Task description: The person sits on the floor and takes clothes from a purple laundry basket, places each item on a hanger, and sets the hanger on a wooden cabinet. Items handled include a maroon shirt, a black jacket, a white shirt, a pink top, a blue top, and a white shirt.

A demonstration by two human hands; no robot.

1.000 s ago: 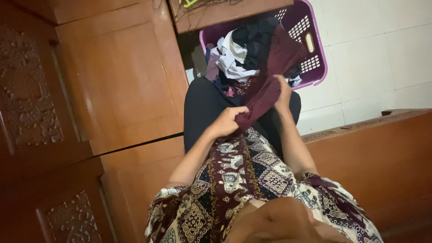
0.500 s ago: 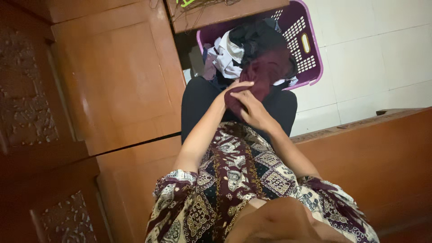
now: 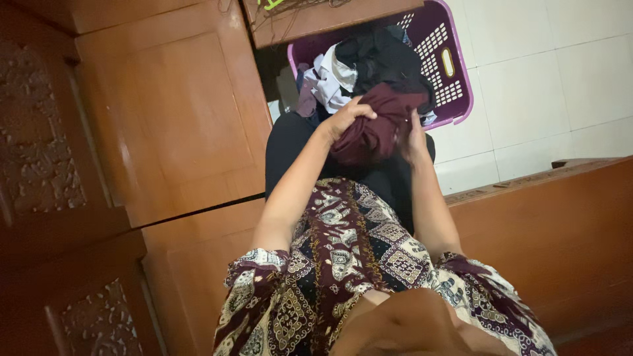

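Note:
Both my hands hold a bunched dark maroon cloth [image 3: 376, 125] over my lap, just in front of a purple laundry basket [image 3: 455, 62]. My left hand [image 3: 346, 117] grips the cloth from its left side, fingers curled over the top. On the cloth's right side, my right hand [image 3: 414, 137] presses against it, partly hidden behind the fabric. The basket holds a heap of black [image 3: 382, 56] and white [image 3: 330, 82] clothes. I wear a patterned batik top and black trousers [image 3: 290, 151].
A wooden cabinet with panelled doors [image 3: 165, 118] stands at the left. A wooden ledge [image 3: 316, 16] overhangs the basket's near corner. White floor tiles [image 3: 554, 79] lie at the right, and a wooden board or bed frame [image 3: 547, 224] runs along the lower right.
The maroon cloth hung stretched between my raised hands a second ago. It has since been gathered into a tight bundle between both hands, lower over my lap.

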